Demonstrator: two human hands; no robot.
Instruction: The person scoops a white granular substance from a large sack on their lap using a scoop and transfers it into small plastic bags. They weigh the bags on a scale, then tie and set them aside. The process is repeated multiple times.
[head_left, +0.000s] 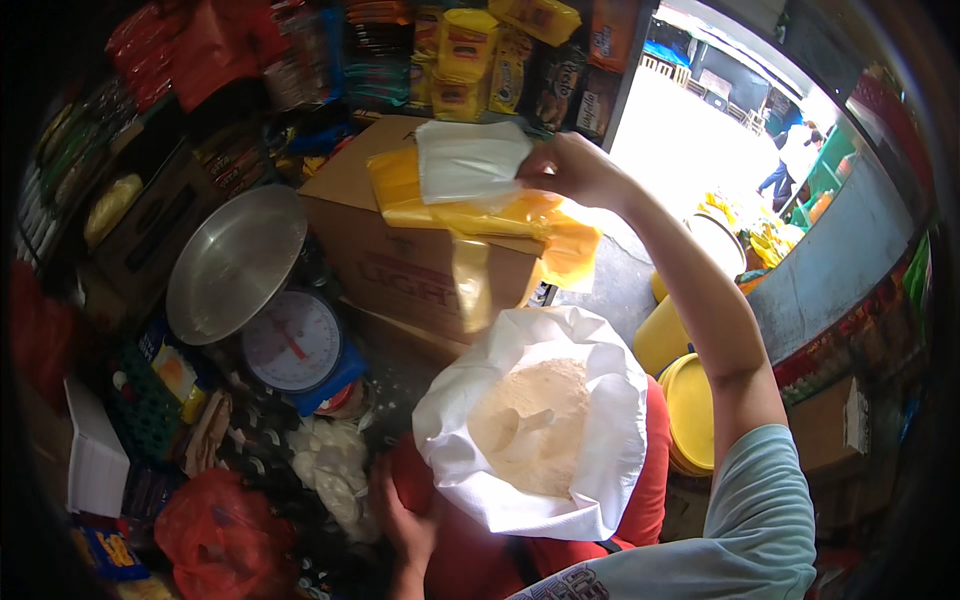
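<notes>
At the top middle, my right hand (551, 171) pinches the edge of a stack of thin white plastic bags (469, 161). Beneath them, yellow plastic bags (405, 187) lie over a cardboard box (375, 262). My left hand (405, 510) is low in the view, against the red cloth over my leg, left of a white woven sack (450, 450); its fingers are partly hidden. The sack's rim is rolled outward, and a scoop (525, 426) rests in the pale powder (555, 382) inside. Left of the box is a dial scale (291, 341) with a metal pan (236, 262).
Knotted small plastic bags (330, 465) lie beneath the scale. A red plastic bag (217, 532) sits at lower left. Yellow lidded buckets (694, 416) stand right of the sack. Packaged snacks (465, 52) line the top. Beyond the bright doorway is another person (795, 161).
</notes>
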